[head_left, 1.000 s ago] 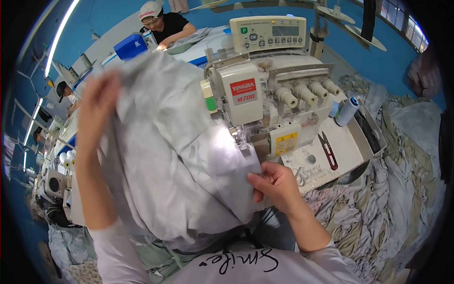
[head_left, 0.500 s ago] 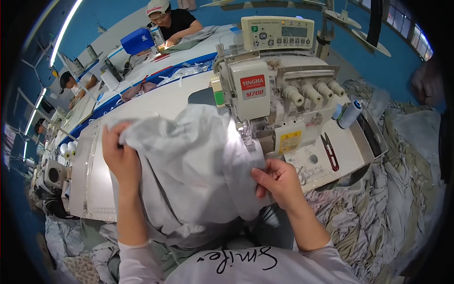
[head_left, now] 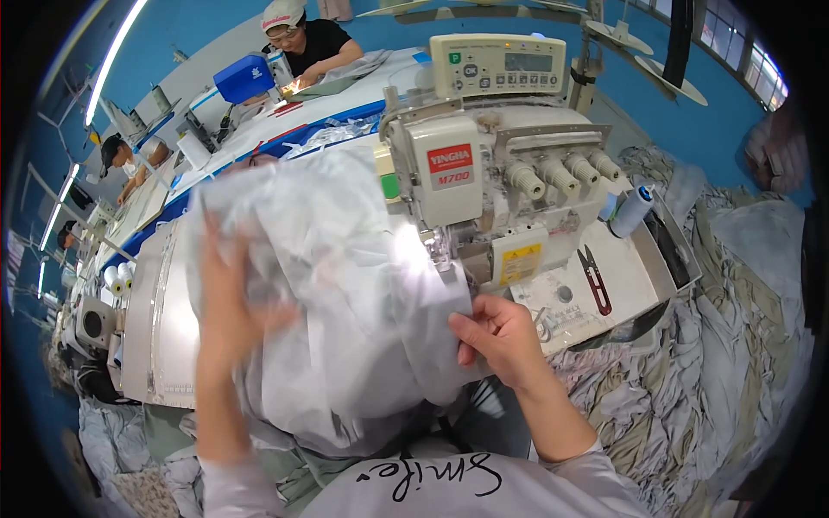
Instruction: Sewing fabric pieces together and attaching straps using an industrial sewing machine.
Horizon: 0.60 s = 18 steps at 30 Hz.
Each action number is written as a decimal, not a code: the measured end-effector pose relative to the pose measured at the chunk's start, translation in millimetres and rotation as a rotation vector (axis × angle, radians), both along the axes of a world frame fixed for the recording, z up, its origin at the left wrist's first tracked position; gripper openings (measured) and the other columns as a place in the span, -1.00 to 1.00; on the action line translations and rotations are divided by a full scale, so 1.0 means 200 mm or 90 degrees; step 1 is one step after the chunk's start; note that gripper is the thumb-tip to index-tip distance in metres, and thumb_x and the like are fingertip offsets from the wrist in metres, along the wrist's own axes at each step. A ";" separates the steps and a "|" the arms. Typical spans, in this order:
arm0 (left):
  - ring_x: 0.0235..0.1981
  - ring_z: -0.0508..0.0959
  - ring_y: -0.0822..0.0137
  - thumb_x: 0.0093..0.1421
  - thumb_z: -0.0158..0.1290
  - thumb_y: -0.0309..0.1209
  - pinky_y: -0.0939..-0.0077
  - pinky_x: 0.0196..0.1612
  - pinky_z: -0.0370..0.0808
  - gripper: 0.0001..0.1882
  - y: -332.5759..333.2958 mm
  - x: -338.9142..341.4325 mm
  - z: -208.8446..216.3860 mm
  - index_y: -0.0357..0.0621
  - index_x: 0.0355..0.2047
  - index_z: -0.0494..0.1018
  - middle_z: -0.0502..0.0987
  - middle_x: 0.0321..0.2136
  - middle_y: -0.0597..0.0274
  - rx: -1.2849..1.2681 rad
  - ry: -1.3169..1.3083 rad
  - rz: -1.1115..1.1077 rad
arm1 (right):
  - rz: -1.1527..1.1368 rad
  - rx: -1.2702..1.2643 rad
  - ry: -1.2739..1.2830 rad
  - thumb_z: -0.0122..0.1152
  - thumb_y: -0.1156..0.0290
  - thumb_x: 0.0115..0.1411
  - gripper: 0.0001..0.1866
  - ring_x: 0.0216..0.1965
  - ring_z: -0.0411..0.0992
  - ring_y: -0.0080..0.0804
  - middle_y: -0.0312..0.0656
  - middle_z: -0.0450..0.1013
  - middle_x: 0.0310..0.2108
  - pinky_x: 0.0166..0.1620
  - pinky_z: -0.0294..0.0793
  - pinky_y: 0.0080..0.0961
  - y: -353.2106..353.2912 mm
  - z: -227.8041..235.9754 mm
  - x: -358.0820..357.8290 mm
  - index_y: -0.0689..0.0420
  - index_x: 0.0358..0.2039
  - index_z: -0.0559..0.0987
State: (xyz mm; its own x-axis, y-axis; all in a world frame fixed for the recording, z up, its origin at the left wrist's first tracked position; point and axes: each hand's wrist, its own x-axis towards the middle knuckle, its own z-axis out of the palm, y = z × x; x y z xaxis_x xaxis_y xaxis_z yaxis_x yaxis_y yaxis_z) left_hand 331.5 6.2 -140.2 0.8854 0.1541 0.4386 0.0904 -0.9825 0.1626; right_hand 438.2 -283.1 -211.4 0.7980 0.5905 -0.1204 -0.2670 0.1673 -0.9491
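A light grey piece of fabric (head_left: 337, 285) lies bunched across the sewing machine's table and hangs over its near edge. Its right side runs under the presser foot (head_left: 441, 259) of a white overlock sewing machine (head_left: 442, 198), where a lamp lights it. My right hand (head_left: 501, 337) pinches the fabric's edge between thumb and fingers, just in front of the foot. Over the left part of the cloth is my left hand (head_left: 229, 302), blurred by motion, its thumb and fingers spread apart and not gripping the cloth.
Red-handled thread snips (head_left: 595, 281) lie in a tray right of the machine, near a pale blue thread cone (head_left: 632, 212). A large heap of grey fabric (head_left: 682, 371) fills the right side. Across the table, a person (head_left: 306, 47) works at another machine.
My left hand has let go of the raised cloth edge and opened over the fabric. The cloth's far part has spread up and away. My right hand keeps its pinch.
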 end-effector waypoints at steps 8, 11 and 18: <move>-0.57 0.42 0.34 0.10 -0.09 -0.59 0.51 -0.43 0.38 -0.94 -0.15 -0.45 -0.28 -0.27 -0.45 0.39 0.43 -0.59 0.17 -0.144 -0.161 0.282 | 0.055 0.000 -0.017 0.20 0.41 0.09 -0.82 -0.74 0.34 -0.66 -0.33 0.38 -0.71 -0.64 0.32 -0.75 0.01 0.02 -0.02 0.21 -0.52 0.42; -0.49 0.39 0.48 0.15 -0.18 -0.59 0.62 -0.36 0.35 -0.88 -0.01 -0.32 -0.17 -0.26 -0.40 0.39 0.39 -0.55 0.26 -0.227 -0.397 0.225 | 0.038 0.025 -0.022 0.21 0.40 0.09 -0.82 -0.74 0.34 -0.67 -0.33 0.38 -0.71 -0.65 0.33 -0.75 0.02 0.01 -0.02 0.21 -0.50 0.43; -0.42 0.39 0.54 0.21 -0.11 -0.49 0.70 -0.31 0.33 -0.90 0.23 -0.10 0.13 -0.27 -0.32 0.35 0.41 -0.46 0.31 -0.269 -0.557 0.171 | 0.043 0.034 -0.020 0.20 0.40 0.10 -0.83 -0.73 0.34 -0.66 -0.35 0.37 -0.68 -0.65 0.31 -0.75 0.03 0.02 -0.03 0.23 -0.44 0.46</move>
